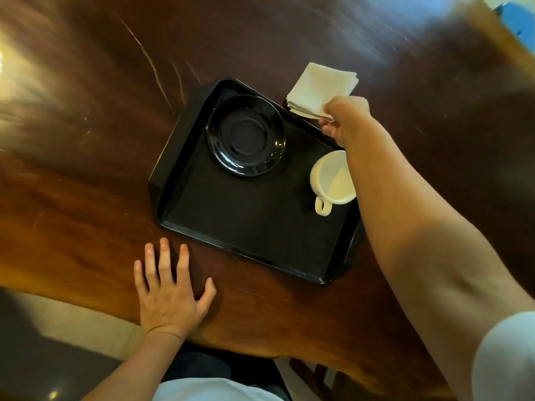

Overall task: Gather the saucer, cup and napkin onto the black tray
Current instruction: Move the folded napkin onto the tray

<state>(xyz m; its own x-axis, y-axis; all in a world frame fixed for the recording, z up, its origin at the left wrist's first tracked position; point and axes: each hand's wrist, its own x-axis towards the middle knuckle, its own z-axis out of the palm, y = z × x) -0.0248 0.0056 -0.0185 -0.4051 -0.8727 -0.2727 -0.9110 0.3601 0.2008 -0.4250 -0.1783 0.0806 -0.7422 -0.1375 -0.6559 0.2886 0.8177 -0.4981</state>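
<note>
The right hand [344,118] pinches the near corner of the folded white paper napkin [320,89], which lies on the dark wooden table [86,183] just beyond the far edge of the black plastic tray [246,227]. The left hand [170,293] rests flat on the table, fingers spread, beside the tray's near-left corner. On the tray, the round black saucer [246,136] sits at its far-left corner and the cream ceramic cup [333,180] at its right edge.

Dark wooden table [86,175], perhaps scratched.

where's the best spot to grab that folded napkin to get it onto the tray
Take the napkin at its near corner, the one pointing toward the tray, coming from the near right. It lies flat as a folded stack on the table just past the tray's far rim, so pinching the layered corner probably keeps the folds together. The right hand is already closed on that corner; the left hand rests flat.
</note>
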